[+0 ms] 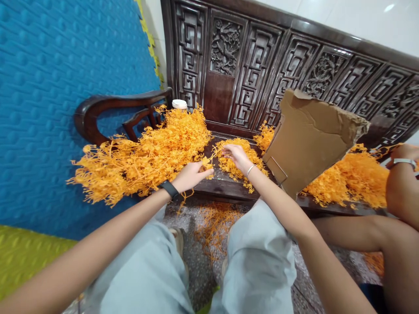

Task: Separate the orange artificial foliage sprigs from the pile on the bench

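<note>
Dark carved bench (218,98); brown cardboard (310,139) standing tilted; blue mat (65,65) at left.

Plastic-looking orange sprigs (157,152), glossy wood counter (225,186)
Far carved backrest (219,96) polished; cardboard sheet (310,135) matt (rough at its torn edge); left blue mat (65,65) foam-like, embossed.

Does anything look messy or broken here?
Yes. Orange scraps lie scattered on the floor by the bench, apart from the orange piles on it, so they look spilled. The cardboard stands tilted, and its top edge looks ragged and torn instead of straight.
</note>
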`<state>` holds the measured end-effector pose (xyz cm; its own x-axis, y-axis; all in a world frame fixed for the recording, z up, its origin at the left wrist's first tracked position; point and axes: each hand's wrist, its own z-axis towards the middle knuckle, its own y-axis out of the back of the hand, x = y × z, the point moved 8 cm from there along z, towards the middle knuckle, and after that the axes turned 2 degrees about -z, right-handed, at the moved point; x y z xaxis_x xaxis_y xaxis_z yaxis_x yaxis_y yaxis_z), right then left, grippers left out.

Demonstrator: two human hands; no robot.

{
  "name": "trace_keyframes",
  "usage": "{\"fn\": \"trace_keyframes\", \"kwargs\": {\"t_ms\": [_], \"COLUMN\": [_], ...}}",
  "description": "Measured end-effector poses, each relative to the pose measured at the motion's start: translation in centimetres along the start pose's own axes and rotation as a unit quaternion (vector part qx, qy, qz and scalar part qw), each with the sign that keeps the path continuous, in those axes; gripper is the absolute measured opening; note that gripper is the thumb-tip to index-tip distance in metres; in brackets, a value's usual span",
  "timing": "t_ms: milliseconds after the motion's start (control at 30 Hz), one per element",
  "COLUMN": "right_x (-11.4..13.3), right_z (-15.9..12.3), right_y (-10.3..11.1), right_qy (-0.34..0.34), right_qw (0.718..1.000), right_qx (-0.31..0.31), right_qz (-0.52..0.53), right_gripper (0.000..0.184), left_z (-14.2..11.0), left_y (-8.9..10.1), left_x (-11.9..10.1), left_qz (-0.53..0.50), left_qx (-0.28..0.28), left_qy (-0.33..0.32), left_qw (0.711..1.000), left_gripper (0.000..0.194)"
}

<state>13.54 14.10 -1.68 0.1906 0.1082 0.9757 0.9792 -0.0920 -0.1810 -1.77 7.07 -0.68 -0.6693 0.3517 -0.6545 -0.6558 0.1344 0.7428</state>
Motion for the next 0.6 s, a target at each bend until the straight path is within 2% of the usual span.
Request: {"fn": "trace_keyframes", "kwargs": {"t_ms": [133, 367, 600], "right_x": [-0.6, -1.5, -0.9], "right_z": [0.8, 2.2, 3.6], "right_y": [-0.2, 0.9, 1.9], "right_qy": [-0.031, -0.083, -0.071], "right_qw": [0.998, 0.986, 0.980], "right_qx": [-0.030, -0.108, -0.138], "right_qz": [0.044, 0.100, 0.127], "right_gripper": [0.023, 0.024, 0.021], "left_z": [0.3, 1.4, 2.9], "left_y": [-1.1, -1.8, -2.4], "left_x": [-1.0, -2.2, -3.1], "left_qz": [-0.022, -0.052, -0.029], "left_qx": [0.023, -0.005, -0.037], "left_qy": [0.023, 0.063, 0.062], "left_qw": [0.999, 0.997, 0.997], "left_gripper": [0.029, 0.022, 0.021]}}
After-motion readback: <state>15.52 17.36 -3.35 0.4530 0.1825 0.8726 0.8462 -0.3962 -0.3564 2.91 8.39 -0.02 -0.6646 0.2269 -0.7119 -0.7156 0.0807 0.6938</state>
